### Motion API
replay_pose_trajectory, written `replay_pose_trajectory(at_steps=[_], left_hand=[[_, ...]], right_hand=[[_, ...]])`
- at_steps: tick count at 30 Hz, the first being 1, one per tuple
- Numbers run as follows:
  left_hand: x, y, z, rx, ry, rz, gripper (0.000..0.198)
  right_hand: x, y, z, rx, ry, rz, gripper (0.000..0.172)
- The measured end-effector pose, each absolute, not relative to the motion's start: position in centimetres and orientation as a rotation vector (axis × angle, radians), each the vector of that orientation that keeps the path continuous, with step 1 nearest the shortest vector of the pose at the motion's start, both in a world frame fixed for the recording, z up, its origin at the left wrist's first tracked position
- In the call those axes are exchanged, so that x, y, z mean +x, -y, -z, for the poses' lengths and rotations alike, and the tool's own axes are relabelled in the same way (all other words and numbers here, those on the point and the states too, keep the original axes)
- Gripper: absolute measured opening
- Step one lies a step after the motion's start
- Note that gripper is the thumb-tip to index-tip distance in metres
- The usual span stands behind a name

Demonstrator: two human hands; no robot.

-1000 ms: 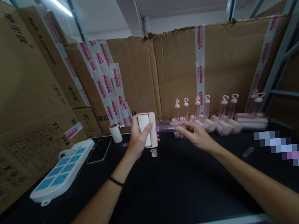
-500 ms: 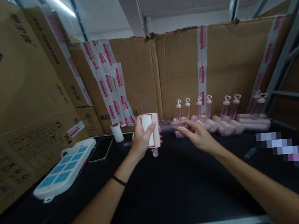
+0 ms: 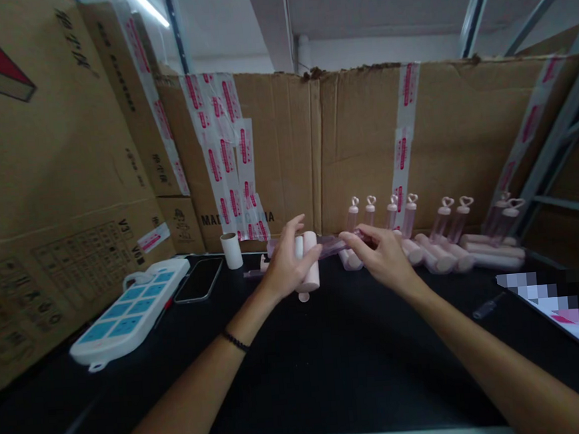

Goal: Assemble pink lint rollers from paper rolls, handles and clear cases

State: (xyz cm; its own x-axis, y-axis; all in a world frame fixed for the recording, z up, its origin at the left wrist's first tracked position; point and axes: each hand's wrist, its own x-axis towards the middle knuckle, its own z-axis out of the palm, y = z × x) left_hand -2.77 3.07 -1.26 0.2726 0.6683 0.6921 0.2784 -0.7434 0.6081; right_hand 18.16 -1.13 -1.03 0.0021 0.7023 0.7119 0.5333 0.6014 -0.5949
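Observation:
My left hand is wrapped round a pale pink rounded case, its thumb across the front. A strip of a white part shows between the fingers and the case. My right hand pinches a translucent pink tube, which reaches left to the case; whether they join I cannot tell. Below my left hand lies a small pink cap-like piece, partly hidden. Behind that hand are another translucent pink piece and a pale pink part, both mostly covered.
Several pink cylinders with upright heart-topped tubes line the back right. A white paper-like roll, phone and power strip are at left. A small clear piece and lit screen lie right. Cardboard walls the back.
My left hand has turned the pink case, so less of the white part shows. The tube now tilts, its right end higher. The camera view has shifted slightly.

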Motion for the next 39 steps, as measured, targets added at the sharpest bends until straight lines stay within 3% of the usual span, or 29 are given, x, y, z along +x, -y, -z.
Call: replay_pose_trajectory(at_steps=[3,7,10,14,18,29,39], left_hand=[[-2.8,-2.2,0.6,2.479,-0.729,-1.292,0.038],[-2.8,-2.5,0.2,2.207,-0.71,-1.351,0.013],[-3.8,-3.7,-0.4,1.721,-0.606,-1.482,0.018],[-6.1,-5.0,-1.6,1.242,-0.435,-1.553,0.016],[-7.3,-5.7,-2.2,1.077,-0.355,-1.477,0.016],[-6.6,-5.7,-1.0,1.744,-0.656,-1.526,0.032],[-5.2,-3.9,-0.3,1.994,-0.722,-1.227,0.035]], right_hand=[[16.0,1.6,-0.2,-1.081,1.708,-0.082,0.048],[14.0,0.8,-1.1,-1.0,1.721,-0.21,0.047],[13.6,-1.3,0.5,-1.094,1.653,-0.308,0.045],[13.1,-3.6,5.0,-1.421,1.845,-0.408,0.029],[12.0,-3.6,7.8,-1.548,2.026,-0.513,0.042],[12.5,-1.8,7.1,-1.195,2.203,-0.739,0.02],[15.2,-2.9,4.0,-0.918,1.572,-0.897,0.038]])
